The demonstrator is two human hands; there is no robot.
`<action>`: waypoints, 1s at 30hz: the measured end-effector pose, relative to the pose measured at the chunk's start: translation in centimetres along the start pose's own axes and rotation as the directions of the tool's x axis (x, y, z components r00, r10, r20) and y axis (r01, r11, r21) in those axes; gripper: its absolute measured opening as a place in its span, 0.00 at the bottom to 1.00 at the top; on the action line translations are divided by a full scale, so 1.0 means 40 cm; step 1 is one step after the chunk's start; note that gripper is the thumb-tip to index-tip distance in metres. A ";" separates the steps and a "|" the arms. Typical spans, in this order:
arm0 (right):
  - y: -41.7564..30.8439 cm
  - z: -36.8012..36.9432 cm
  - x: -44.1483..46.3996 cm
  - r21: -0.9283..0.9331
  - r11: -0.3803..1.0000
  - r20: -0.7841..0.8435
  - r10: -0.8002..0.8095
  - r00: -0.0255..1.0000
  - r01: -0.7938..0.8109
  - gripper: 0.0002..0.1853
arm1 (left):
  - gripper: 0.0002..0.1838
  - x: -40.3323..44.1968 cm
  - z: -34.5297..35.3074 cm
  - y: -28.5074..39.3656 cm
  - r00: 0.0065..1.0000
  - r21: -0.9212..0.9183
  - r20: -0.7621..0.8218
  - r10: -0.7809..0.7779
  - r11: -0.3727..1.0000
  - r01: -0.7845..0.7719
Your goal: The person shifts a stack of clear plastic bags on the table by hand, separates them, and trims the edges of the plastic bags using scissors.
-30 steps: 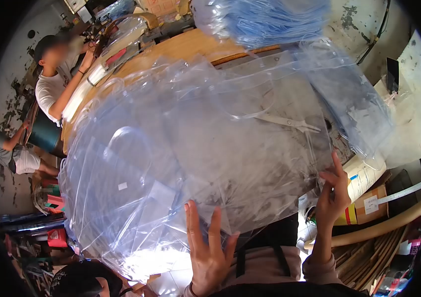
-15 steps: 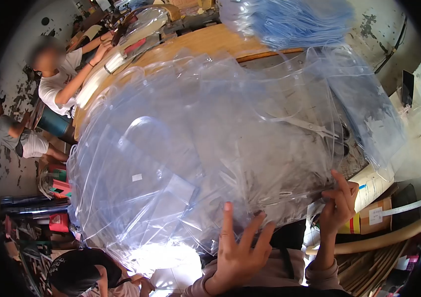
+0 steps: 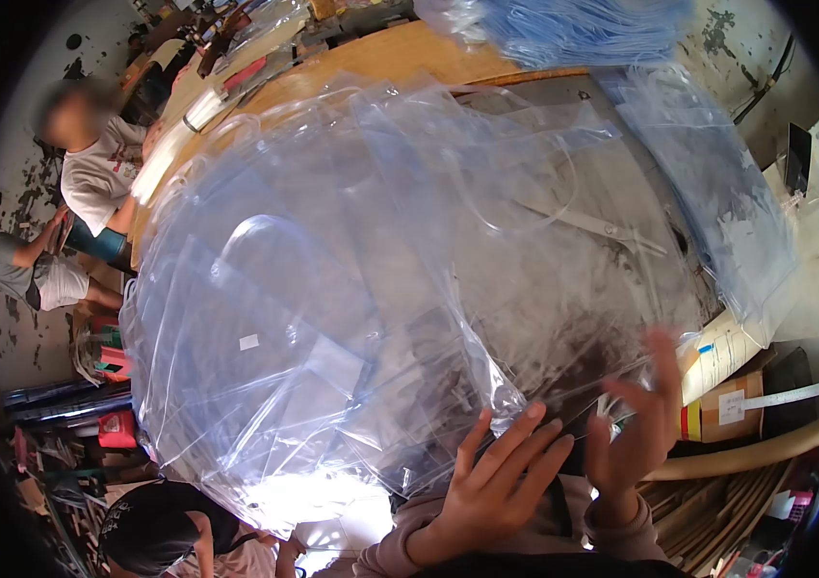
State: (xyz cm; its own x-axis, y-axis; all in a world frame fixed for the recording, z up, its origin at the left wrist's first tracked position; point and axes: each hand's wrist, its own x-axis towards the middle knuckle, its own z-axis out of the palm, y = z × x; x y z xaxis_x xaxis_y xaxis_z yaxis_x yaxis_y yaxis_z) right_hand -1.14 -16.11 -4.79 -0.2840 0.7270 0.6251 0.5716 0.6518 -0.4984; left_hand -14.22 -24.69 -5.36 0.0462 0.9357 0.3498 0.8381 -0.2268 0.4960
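Note:
Clear plastic bags with looped handles lie spread in an overlapping pile over the table. My left hand is at the near edge of the top bag, fingers stretched out, its fingertips beside a crumpled fold of the film. To its right, my right hand is raised at the bag's near right corner with fingers apart and partly blurred; whether it touches the film I cannot tell. Scissors show through the plastic at the right, their handles hardly visible.
A thick stack of bluish plastic lies at the back. More folded plastic hangs at the right, near a large roll and a cardboard box. One person works at the far left; another person is at lower left.
The top bag has shifted, with its handle and upper edge lying differently over the scissors. My left hand has moved right and turned, fingers closer together; my right hand has opened from its bent grip.

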 end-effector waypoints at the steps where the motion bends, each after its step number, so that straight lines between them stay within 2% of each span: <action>1: -0.009 0.012 0.003 0.000 1.000 0.004 0.008 1.000 -0.008 0.11 | 0.12 0.003 -0.003 -0.004 0.998 -0.078 -0.065 0.005 0.997 -0.010; 2: -0.027 0.034 0.008 0.595 0.764 0.180 0.177 0.968 -0.251 0.13 | 0.11 0.004 -0.004 -0.005 0.992 -0.155 -0.129 0.005 0.988 -0.025; 3: -0.035 0.050 0.009 0.881 0.173 0.406 0.197 0.892 -0.440 0.16 | 0.11 0.003 0.004 -0.002 0.993 -0.157 -0.120 0.006 0.987 -0.025; 5: -0.012 0.079 -0.009 0.869 0.224 0.415 0.157 0.896 -0.442 0.18 | 0.10 0.002 0.034 -0.001 0.881 -0.308 -0.449 -0.147 0.951 0.002; 6: -0.001 0.087 -0.014 0.854 0.275 0.430 0.108 0.896 -0.442 0.20 | 0.19 -0.004 0.041 -0.018 0.869 -0.289 -0.488 -0.085 0.955 -0.069; 7: 0.002 0.086 -0.014 0.851 0.273 0.435 0.115 0.893 -0.449 0.20 | 0.19 -0.009 0.049 -0.019 0.872 -0.293 -0.481 -0.090 0.954 -0.064; 9: 0.008 0.079 -0.008 0.834 0.242 0.490 0.084 0.867 -0.495 0.18 | 0.29 -0.011 0.060 -0.013 0.816 -0.335 -0.538 -0.212 0.942 0.024; 10: 0.009 0.077 -0.005 0.833 0.244 0.490 0.094 0.867 -0.497 0.18 | 0.29 -0.010 0.058 -0.013 0.821 -0.340 -0.531 -0.211 0.940 0.022; 12: 0.012 0.072 0.002 0.802 0.289 0.519 0.095 0.850 -0.522 0.13 | 0.38 0.009 0.043 -0.009 0.877 -0.306 -0.417 -0.240 0.945 0.113; 16: 0.031 0.071 0.014 0.800 0.290 0.534 0.056 0.844 -0.525 0.08 | 0.36 0.029 0.048 -0.005 0.832 -0.406 -0.472 -0.292 0.909 0.088; 18: 0.030 0.070 0.020 0.812 0.188 0.552 0.060 0.831 -0.553 0.05 | 0.36 0.032 0.040 -0.012 0.870 -0.390 -0.411 -0.273 0.915 0.103; 19: 0.029 0.070 0.021 0.810 0.185 0.556 0.064 0.829 -0.557 0.05 | 0.37 0.036 0.035 -0.016 0.881 -0.384 -0.389 -0.268 0.917 0.109; 21: 0.029 0.070 0.022 0.807 0.018 0.586 0.103 0.804 -0.590 0.04 | 0.34 0.053 0.024 -0.017 0.937 -0.208 -0.285 -0.202 0.967 0.145; 25: 0.029 0.074 0.012 0.825 0.069 0.553 0.114 0.826 -0.561 0.04 | 0.28 0.044 0.035 -0.024 0.937 -0.187 -0.300 -0.177 0.975 0.124; 27: 0.021 0.073 0.013 0.810 0.039 0.570 0.177 0.802 -0.585 0.03 | 0.22 0.031 0.061 -0.032 0.824 -0.427 -0.487 -0.290 0.902 0.065; 28: 0.019 0.072 0.014 0.810 0.037 0.571 0.178 0.802 -0.585 0.03 | 0.22 0.030 0.070 -0.030 0.825 -0.425 -0.485 -0.290 0.902 0.067; 30: 0.017 0.073 0.016 0.809 -0.033 0.579 0.216 0.787 -0.586 0.03 | 0.25 0.030 0.080 -0.025 0.719 -0.518 -0.544 -0.433 0.847 0.117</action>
State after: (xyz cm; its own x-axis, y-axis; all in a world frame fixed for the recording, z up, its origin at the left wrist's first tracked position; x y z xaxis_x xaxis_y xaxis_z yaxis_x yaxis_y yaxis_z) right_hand -3.17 -14.58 -6.49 -0.5454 0.8374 0.0365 -0.4757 -0.2734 -0.8360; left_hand -13.27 -22.47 -7.97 -0.6249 0.6240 0.4692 0.4336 -0.2224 0.8732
